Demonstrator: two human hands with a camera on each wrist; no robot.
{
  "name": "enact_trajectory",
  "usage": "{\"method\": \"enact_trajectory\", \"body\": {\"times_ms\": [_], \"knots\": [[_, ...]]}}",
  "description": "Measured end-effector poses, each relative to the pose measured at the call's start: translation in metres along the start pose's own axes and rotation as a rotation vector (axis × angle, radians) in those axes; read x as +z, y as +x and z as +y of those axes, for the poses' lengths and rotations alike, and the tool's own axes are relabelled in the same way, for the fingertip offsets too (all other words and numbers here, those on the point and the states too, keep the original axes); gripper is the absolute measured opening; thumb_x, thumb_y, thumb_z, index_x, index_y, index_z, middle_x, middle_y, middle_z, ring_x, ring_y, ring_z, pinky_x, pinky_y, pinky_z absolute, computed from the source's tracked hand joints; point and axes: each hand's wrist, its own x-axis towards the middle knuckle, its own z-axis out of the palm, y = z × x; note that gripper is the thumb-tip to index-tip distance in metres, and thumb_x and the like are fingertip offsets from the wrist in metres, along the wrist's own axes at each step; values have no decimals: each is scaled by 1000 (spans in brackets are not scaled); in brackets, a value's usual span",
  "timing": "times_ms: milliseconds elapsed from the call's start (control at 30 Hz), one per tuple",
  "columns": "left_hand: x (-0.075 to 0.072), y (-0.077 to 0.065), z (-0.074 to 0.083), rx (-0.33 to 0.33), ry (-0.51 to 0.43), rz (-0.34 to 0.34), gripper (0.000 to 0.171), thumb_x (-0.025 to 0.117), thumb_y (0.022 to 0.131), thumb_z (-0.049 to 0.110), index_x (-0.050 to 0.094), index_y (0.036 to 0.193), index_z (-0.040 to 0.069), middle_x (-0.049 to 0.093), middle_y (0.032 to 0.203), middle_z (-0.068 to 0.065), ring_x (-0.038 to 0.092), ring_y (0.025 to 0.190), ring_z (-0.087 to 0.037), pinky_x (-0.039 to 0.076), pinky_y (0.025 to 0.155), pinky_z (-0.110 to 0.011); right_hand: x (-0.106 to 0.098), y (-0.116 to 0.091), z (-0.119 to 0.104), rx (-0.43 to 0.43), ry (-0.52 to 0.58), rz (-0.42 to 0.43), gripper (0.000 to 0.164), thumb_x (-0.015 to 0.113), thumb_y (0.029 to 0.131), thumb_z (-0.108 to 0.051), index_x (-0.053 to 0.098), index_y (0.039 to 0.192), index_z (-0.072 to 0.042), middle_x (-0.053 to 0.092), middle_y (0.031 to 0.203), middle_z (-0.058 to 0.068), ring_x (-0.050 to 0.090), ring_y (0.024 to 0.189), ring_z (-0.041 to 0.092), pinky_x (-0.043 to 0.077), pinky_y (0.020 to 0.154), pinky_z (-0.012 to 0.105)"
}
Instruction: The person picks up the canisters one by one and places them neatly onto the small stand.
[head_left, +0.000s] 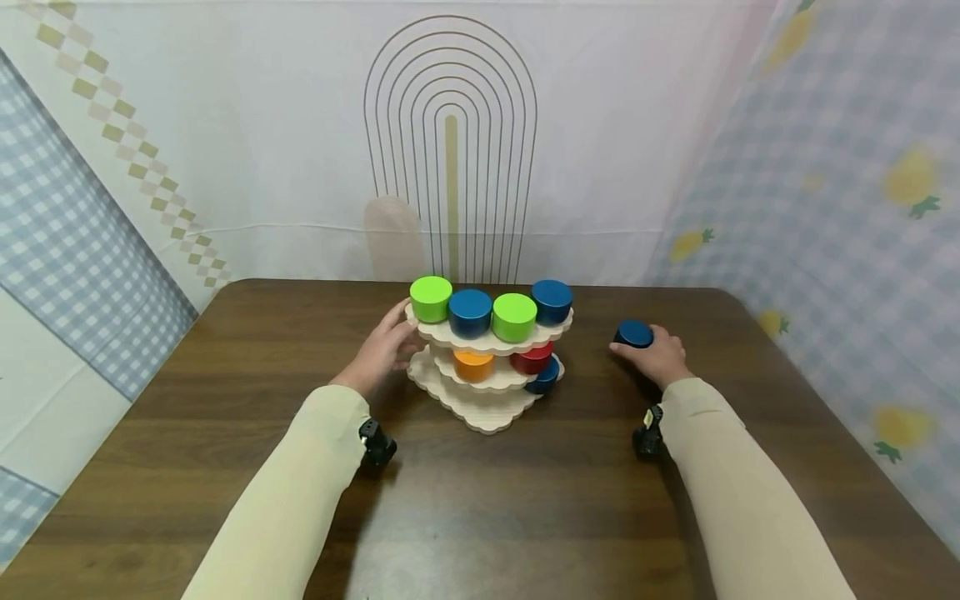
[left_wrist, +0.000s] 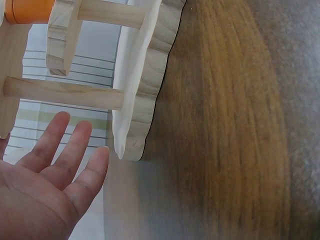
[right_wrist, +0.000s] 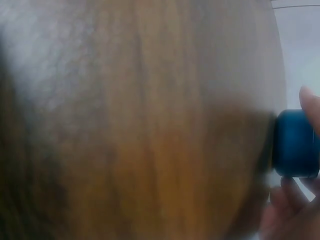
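Observation:
A three-tiered pale wooden stand [head_left: 487, 414] with scalloped edges stands on the table. My left hand [head_left: 386, 348] is at its left side, reaching the rim of the top tier; in the left wrist view three fingers [left_wrist: 82, 172] are spread loosely beside a wooden post [left_wrist: 65, 93]. On the top tier are two green cylinders [head_left: 514, 318] and two blue ones [head_left: 470, 314]. An orange cylinder [head_left: 473, 365] and a red one [head_left: 532, 359] sit on the middle tier. My right hand [head_left: 662, 357] grips another blue cylinder [head_left: 634, 333] to the right of the stand.
The dark brown wooden table [head_left: 517, 517] reaches back to a white cloth backdrop [head_left: 285, 142]. On the lowest tier, at the right, rests one more blue cylinder [head_left: 543, 377]. A checked cloth [head_left: 825, 250] hangs along the right side.

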Motion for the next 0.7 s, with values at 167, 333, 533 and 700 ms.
{"method": "enact_trajectory", "body": {"times_ms": [167,333,533,700], "knots": [[2,-1,1,1,-7,-1,59,35,104,37,10,156,27,43,142,-25,45,128,-41,34,104,-58,-3,-4,0,-20,-7,7,89,59,92,-45,19,147,12,25,141,39,24,128,54,28,102,65],[3,-1,1,-2,-7,3,59,35,104,37,11,156,26,45,140,-25,46,127,-41,35,104,-58,-5,-8,-1,-25,-14,11,86,58,93,-44,21,145,14,26,140,40,26,128,55,29,103,64],[2,0,0,-1,-3,11,59,35,103,37,11,156,26,46,138,-25,47,126,-41,36,103,-58,-6,-10,-2,-27,15,19,86,57,93,-44,21,146,13,26,140,40,28,128,54,31,103,63],[1,2,-1,6,-7,23,58,36,103,37,13,156,26,48,136,-25,49,125,-40,38,101,-57,-5,-11,-1,-60,76,39,85,57,93,-43,20,146,13,26,140,40,33,125,52,35,101,60]]}}
